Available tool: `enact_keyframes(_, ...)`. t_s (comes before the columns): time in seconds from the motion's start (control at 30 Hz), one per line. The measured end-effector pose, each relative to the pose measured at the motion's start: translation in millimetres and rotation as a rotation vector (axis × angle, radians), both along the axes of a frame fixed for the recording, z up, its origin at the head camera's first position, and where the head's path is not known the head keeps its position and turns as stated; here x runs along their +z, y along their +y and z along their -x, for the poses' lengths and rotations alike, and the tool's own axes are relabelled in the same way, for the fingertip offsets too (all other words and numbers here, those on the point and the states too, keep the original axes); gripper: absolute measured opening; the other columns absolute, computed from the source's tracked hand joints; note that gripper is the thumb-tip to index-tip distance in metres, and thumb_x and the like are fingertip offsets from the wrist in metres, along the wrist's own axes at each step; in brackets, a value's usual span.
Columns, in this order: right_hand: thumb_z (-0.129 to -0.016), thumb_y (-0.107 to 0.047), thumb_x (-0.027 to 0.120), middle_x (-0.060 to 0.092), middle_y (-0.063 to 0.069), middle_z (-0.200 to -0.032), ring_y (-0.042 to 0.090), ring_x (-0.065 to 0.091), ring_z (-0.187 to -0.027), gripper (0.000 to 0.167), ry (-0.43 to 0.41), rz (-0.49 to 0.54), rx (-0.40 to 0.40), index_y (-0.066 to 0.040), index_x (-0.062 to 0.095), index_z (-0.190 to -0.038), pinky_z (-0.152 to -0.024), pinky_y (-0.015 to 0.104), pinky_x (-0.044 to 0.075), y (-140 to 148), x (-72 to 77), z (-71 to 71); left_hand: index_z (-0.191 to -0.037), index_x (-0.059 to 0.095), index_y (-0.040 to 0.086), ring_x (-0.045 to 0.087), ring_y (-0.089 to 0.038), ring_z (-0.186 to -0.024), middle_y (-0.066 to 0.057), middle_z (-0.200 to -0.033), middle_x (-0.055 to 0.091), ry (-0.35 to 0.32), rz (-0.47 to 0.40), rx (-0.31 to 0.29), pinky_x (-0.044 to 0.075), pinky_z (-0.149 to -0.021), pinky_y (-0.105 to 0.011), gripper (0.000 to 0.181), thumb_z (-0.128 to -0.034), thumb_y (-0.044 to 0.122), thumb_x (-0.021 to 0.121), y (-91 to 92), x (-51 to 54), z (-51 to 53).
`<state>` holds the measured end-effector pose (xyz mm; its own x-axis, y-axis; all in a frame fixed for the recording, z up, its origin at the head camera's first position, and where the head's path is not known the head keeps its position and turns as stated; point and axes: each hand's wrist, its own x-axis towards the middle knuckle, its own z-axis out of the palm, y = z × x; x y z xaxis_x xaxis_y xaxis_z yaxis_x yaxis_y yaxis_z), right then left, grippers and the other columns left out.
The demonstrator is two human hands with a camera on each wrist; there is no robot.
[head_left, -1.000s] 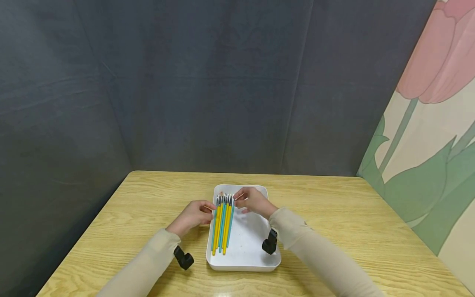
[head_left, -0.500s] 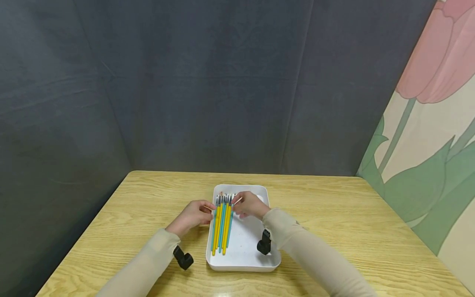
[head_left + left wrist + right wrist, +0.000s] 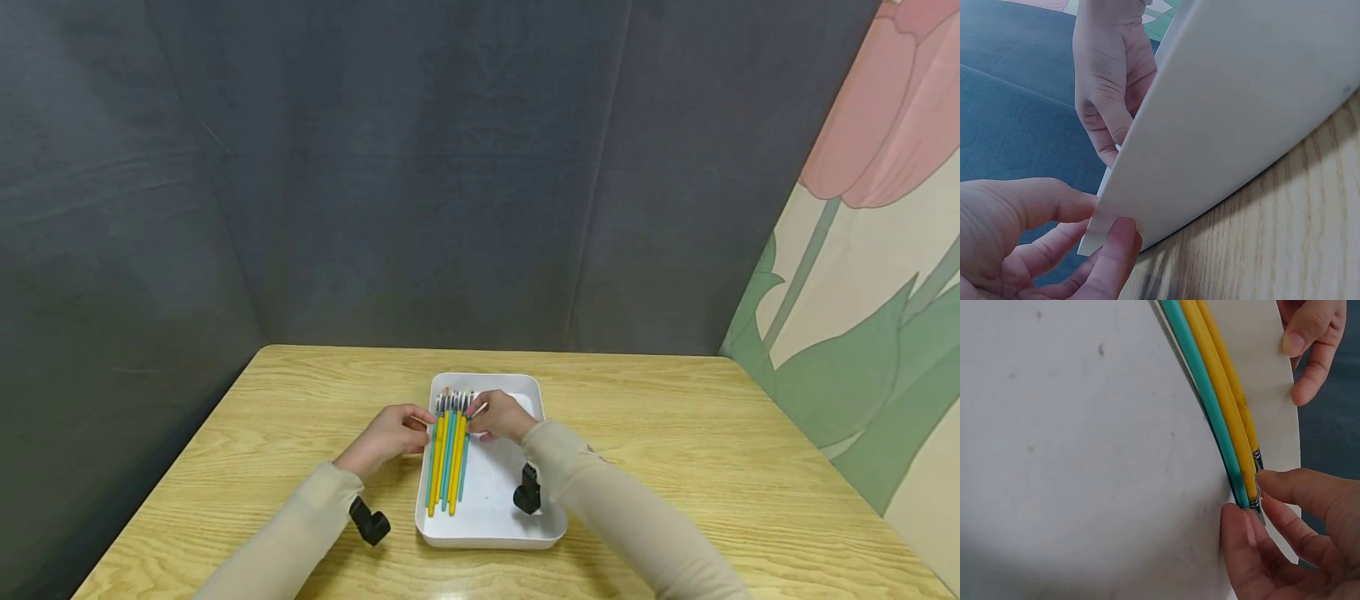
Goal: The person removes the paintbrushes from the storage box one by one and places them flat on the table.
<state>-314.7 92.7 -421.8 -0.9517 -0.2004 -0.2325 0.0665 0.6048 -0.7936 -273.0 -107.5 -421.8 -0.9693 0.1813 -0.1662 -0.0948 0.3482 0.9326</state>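
Observation:
Several paintbrushes (image 3: 448, 462) with yellow and teal handles lie side by side along the left half of a white tray (image 3: 495, 500), bristles at the far end. My left hand (image 3: 397, 429) holds the tray's left wall; in the left wrist view the thumb meets the rim and the fingertips (image 3: 1119, 240) press the outer side. At the right edge of the row, my right hand (image 3: 501, 415) pinches near the metal ferrules. In the right wrist view its fingertips stand around the ends of a teal brush (image 3: 1210, 412) and a yellow brush (image 3: 1225, 400); the bristles are mostly hidden.
The tray stands on a wooden table (image 3: 675, 433). A dark curtain (image 3: 420, 183) hangs behind, and a panel with painted tulips (image 3: 862, 317) is at the right. Each sleeve carries a black wrist camera (image 3: 527, 492). The tray's right half shows bare bottom.
My right hand has moved left and slightly nearer, and its fingers have closed in on the right end of the brush row. The left hand and tray stay in place.

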Motion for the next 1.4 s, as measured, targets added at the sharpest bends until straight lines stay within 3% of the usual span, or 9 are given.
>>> enact_keyframes(1.1, -0.073, -0.001, 0.079, 0.062, 0.01, -0.097, 0.018, 0.059, -0.069, 0.022, -0.011, -0.091, -0.047, -0.004, 0.061, -0.085, -0.059, 0.025, 0.056, -6.6, -1.0, 3.1, -0.11, 0.063, -0.002, 0.057, -0.018, -0.077, -0.013, -0.094, 0.057, -0.004, -0.005, -0.005, 0.057, -0.071, -0.03, 0.028, -0.0823, -0.006, 0.064, 2.2, 0.6, 0.9)
enact_keyframes(1.4, -0.069, 0.003, 0.079, 0.062, 0.008, -0.089, 0.015, 0.058, -0.062, 0.026, -0.012, -0.125, -0.036, -0.003, 0.062, -0.087, -0.059, 0.023, 0.054, -6.4, 0.4, 2.4, -0.112, 0.062, -0.004, 0.057, -0.018, -0.077, -0.013, -0.095, 0.057, -0.01, -0.019, -0.007, 0.056, -0.071, -0.029, 0.029, -0.0826, -0.006, 0.064, 1.0, 1.3, 0.5)
